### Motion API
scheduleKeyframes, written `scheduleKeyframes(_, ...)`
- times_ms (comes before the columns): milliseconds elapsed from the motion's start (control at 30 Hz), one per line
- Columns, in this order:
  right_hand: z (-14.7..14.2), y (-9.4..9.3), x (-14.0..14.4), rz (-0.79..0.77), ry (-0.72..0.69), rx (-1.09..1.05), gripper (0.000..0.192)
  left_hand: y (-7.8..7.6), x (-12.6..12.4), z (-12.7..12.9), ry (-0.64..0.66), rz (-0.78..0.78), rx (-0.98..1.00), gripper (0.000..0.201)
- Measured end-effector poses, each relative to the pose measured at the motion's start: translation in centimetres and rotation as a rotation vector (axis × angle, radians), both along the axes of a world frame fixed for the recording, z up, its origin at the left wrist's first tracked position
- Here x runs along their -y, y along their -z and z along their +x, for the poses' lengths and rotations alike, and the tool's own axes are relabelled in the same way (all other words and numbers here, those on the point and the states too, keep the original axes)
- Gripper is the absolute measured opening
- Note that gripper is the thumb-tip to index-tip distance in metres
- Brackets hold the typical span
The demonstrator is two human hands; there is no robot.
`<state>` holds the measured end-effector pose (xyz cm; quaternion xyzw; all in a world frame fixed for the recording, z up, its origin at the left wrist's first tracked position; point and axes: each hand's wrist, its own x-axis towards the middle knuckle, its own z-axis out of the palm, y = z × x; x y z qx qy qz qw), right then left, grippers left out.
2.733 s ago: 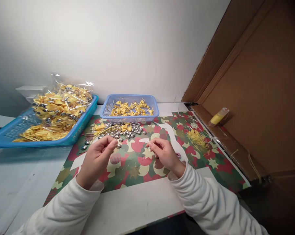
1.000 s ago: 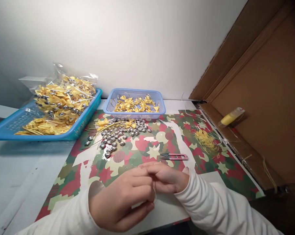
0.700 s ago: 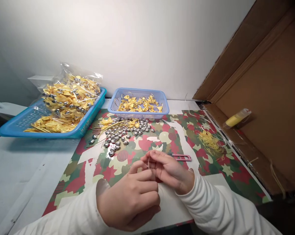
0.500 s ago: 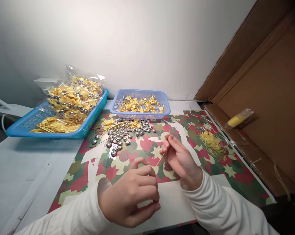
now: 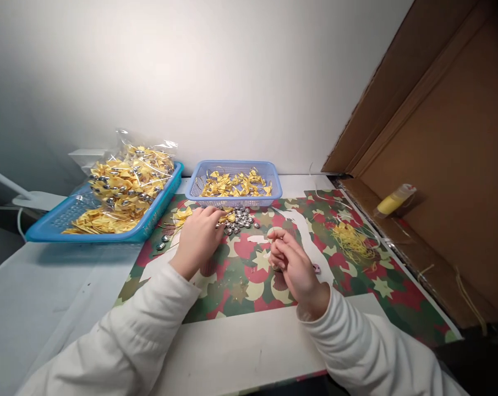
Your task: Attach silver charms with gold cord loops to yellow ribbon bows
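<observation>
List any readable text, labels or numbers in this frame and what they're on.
None can be read.
Large blue basket: faint marks on its front wall, too blurred to read.
Yellow tube: no legible label.
Patterned mat: stars and shapes only, no lettering.

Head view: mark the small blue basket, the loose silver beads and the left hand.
small blue basket (image 5: pixel 236 201), head view, front wall.
silver beads (image 5: pixel 241 218), head view, middle of pile.
left hand (image 5: pixel 199 237), head view, back of hand.

Craft worktable: baskets of yellow bows (image 5: pixel 232 184), cardboard (image 5: pixel 447 159).
</observation>
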<state>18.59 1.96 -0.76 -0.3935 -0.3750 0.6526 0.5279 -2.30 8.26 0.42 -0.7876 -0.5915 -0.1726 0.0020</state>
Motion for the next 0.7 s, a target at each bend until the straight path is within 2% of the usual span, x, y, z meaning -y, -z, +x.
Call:
scheduleKeyframes(167,-0.6,0.3,0.1,-0.041,-0.050,0.038,0.020,-0.1,-2.6,0.8,-0.038,-0.010,-0.002,0.028)
scheduleKeyframes(400,-1.0,0.4,0.2,-0.057,-0.072,0.002,0.021,-0.3,-2.5,-0.2,-0.068,-0.051,0.210,0.016)
scheduleKeyframes(500,-0.9,0.3,0.2,-0.042,-0.070,-0.004,0.023,-1.2,-1.9,-0.7,-0.118,-0.054,0.377,0.019)
scheduleKeyframes(567,-0.9,0.3,0.3,-0.011,-0.080,0.007,0.025,-1.8,-1.0,-0.6,-0.143,-0.099,0.558,0.026)
scheduleKeyframes(600,-1.0,0.3,0.3,0.010,-0.089,0.017,0.026,-2.1,-0.5,-0.4,-0.146,-0.159,0.687,0.030)
scheduleKeyframes(633,-1.0,0.4,0.4,0.031,-0.102,0.031,0.027,-2.2,0.1,-0.1,-0.151,-0.299,0.942,0.031)
scheduleKeyframes(700,-1.0,0.8,0.5,0.072,-0.122,0.063,0.027,-2.2,1.6,0.7,-0.131,-0.448,1.131,0.038)
